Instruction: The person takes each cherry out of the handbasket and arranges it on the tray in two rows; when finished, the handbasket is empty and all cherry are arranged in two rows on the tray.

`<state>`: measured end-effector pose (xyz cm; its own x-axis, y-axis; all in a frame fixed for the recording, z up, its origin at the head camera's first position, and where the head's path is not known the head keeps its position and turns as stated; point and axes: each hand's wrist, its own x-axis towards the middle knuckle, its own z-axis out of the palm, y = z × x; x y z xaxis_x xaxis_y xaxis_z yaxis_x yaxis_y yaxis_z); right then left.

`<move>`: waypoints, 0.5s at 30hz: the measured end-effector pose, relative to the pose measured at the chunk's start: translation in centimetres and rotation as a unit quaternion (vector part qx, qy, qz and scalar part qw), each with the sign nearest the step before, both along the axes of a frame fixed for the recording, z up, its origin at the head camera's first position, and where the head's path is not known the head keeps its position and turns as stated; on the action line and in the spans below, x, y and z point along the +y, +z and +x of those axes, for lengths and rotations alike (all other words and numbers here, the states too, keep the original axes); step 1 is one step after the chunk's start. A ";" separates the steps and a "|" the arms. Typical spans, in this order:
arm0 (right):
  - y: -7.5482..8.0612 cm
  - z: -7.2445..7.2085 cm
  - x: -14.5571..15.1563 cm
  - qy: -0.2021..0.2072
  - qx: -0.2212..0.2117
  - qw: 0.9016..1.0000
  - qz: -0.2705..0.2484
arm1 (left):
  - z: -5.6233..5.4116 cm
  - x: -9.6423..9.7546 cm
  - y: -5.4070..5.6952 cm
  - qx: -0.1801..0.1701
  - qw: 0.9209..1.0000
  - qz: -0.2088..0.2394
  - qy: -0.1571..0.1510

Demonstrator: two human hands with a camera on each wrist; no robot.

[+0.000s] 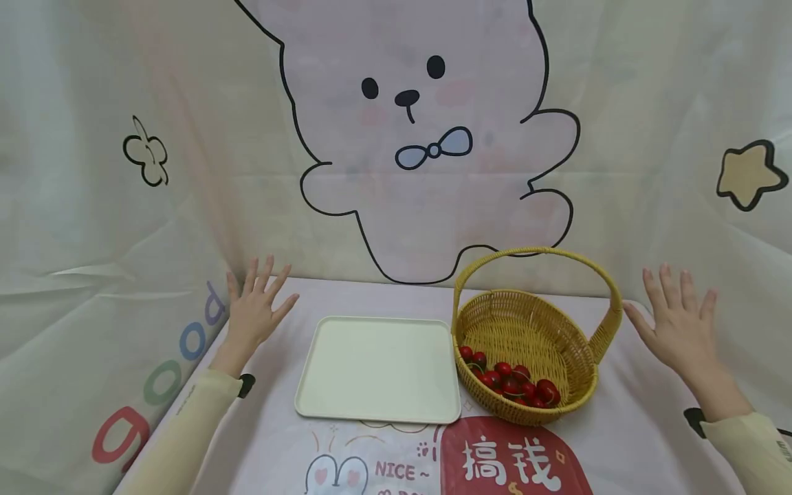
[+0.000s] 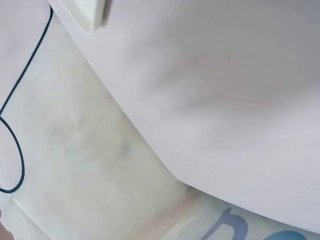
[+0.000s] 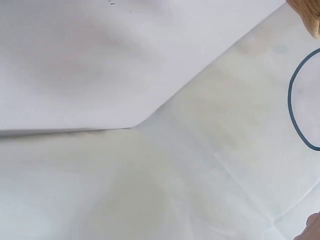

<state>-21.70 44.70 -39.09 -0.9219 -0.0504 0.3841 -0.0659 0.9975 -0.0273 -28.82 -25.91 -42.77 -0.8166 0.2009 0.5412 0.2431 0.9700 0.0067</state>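
Note:
My left hand (image 1: pixel 254 313) is raised over the table's left side, fingers spread, holding nothing. On the far right my right hand (image 1: pixel 683 333) is lifted the same way, its fingers apart and nothing in them. Between the hands lies a flat white rectangular tray (image 1: pixel 379 370), bare inside. Just right of it stands a round yellow wicker basket (image 1: pixel 526 313) with a tall arched handle. Red cherries (image 1: pixel 510 386) with green stems are gathered in the near part of the basket. Both hands are apart from the tray and the basket.
A white printed cloth (image 1: pixel 396 450) covers the table. Cloth curtains with a drawn bear surround it at the back and sides. One corner of the tray (image 2: pixel 90 15) shows in the left wrist view; the right wrist view shows a table corner (image 3: pixel 135 122).

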 end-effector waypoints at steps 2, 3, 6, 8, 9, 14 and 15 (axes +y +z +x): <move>-0.1 0.1 -0.1 0.004 0.009 1.000 -0.008 | 0.0 0.5 0.0 0.012 1.000 0.003 -0.009; -0.1 0.2 -0.1 0.006 0.014 1.000 -0.012 | 0.1 0.9 0.0 0.014 1.000 0.006 -0.014; -0.1 0.6 -0.1 0.013 0.025 0.999 -0.027 | 0.3 2.0 0.1 0.018 0.999 0.017 -0.027; 0.0 0.8 -0.2 0.021 0.039 0.998 -0.042 | 0.6 2.9 0.1 0.018 0.999 0.029 -0.038; 0.1 1.0 -0.3 0.024 0.048 0.997 -0.049 | 0.7 3.4 0.1 0.017 0.998 0.033 -0.043; 0.7 2.0 -1.0 0.047 0.099 0.990 -0.087 | 1.5 6.3 0.1 0.020 0.996 0.049 -0.074; 0.7 2.3 -1.2 0.053 0.110 0.988 -0.090 | 1.7 6.9 0.1 0.020 0.995 0.053 -0.082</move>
<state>-19.43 43.49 -38.36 -0.8085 -0.0550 0.5859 -0.1934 0.9651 -0.1764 -27.17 -19.02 -42.69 -0.7547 0.2703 0.5978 0.4005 0.9115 0.0935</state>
